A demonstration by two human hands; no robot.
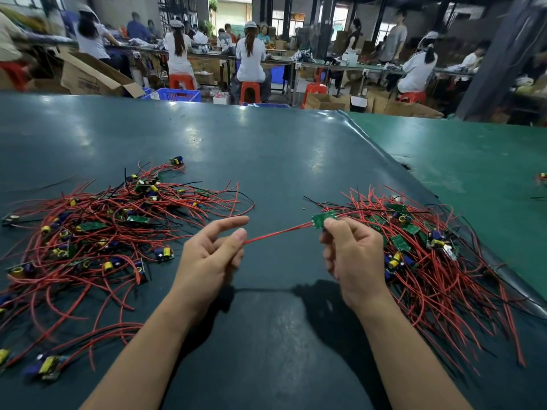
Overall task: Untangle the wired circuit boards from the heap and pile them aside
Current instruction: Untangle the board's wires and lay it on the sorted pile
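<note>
We are holding one small green board (324,219) up between the two heaps, above the dark green table (266,161). Our right hand (352,258) is pinching the board at its near edge between thumb and fingers, and our left hand (211,255) is pinching the red wire (278,232) that runs from the board, thumb against a curled finger, with the forefinger pointing out free. The wire is stretching almost straight between the hands, so this piece looks clear of the rest.

Which heap is the tangle and which is the sorted pile we cannot say for certain; the right heap (429,255) is lying with its wires fanned more evenly than the left heap (97,232), so we are judging it to be the pile.

To do this step well, we are keeping the wire taut and lifted so it is not snagging loose ends below. We are carrying the board over to the pile first, then laying the wire down along the others, letting go only once it rests flat.
</note>
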